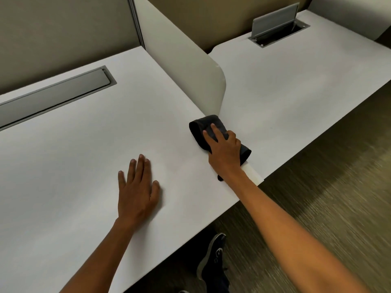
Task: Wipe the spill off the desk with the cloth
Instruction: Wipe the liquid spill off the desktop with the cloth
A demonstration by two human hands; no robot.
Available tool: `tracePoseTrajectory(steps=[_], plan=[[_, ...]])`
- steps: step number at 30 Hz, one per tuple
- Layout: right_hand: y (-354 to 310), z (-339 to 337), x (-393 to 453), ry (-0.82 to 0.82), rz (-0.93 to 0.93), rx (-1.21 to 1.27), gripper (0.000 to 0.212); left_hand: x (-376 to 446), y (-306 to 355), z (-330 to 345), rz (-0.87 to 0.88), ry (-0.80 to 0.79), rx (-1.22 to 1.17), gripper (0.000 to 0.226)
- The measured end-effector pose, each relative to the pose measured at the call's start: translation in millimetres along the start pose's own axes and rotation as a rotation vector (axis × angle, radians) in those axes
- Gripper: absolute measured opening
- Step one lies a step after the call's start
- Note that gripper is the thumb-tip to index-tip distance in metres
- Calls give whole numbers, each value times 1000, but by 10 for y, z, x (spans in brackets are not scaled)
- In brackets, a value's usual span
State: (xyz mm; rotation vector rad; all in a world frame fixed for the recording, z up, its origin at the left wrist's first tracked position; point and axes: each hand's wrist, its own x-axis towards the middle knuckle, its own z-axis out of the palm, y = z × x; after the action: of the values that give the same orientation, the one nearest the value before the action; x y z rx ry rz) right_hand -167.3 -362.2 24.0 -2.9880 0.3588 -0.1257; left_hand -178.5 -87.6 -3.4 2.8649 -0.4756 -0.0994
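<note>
Black cloth [197,129] lies at 2 o'clock on the surface [84,144], against the divider [190,70]. Right hand [225,152] grips it, fingers partly curled; left hand [137,189] rests flat, fingers spread.

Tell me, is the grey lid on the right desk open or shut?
Open: the grey metal cable lid stands tilted up above its dark slot.

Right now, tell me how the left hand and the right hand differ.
The left hand lies flat, fingers straight, directly on the white desk top; the right hand holds the crumpled black cloth, outer fingers curled into it. The left hand sits mid-desk; the right hand is beside the foot of the white curved divider panel. Both hands are bare and palm down.
</note>
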Motion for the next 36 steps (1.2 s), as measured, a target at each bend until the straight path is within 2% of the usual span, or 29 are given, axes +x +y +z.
tracePoseTrajectory(steps=[4, 9, 13, 16, 19, 23, 25, 31, 36], plan=[[-41, 8, -60, 21, -94, 112, 67, 1, 5, -9, 5, -1, 3, 73], [-440, 75, -426, 94, -259, 199, 67, 16, -8, -12, 6, -21, 23, 73], [-602, 82, -841, 106, -301, 213, 64, 16, -26, -13, 12, -28, 42, 73], [-527, 90, -1216, 121, -320, 139, 69, 15, -60, 3, 10, -32, 47, 73], [-247, 84, -1372, 182, -237, 72, 75, 18, -56, 8, 13, -32, 26, 73], [44, 37, -996, 129, -21, -25, 81, 0, -31, 9, 8, -16, -5, 73], [66, 25, -649, 98, 15, -7, 77, -2, -28, -2, 7, -13, -14, 74], [174, -40, 169, -43, -43, 42, 63, 3, -36, -2, 3, -8, -21, 76], [358, -104, -138, -13, -118, 68, 62, -1, -35, -5, 7, 2, -28, 76]])
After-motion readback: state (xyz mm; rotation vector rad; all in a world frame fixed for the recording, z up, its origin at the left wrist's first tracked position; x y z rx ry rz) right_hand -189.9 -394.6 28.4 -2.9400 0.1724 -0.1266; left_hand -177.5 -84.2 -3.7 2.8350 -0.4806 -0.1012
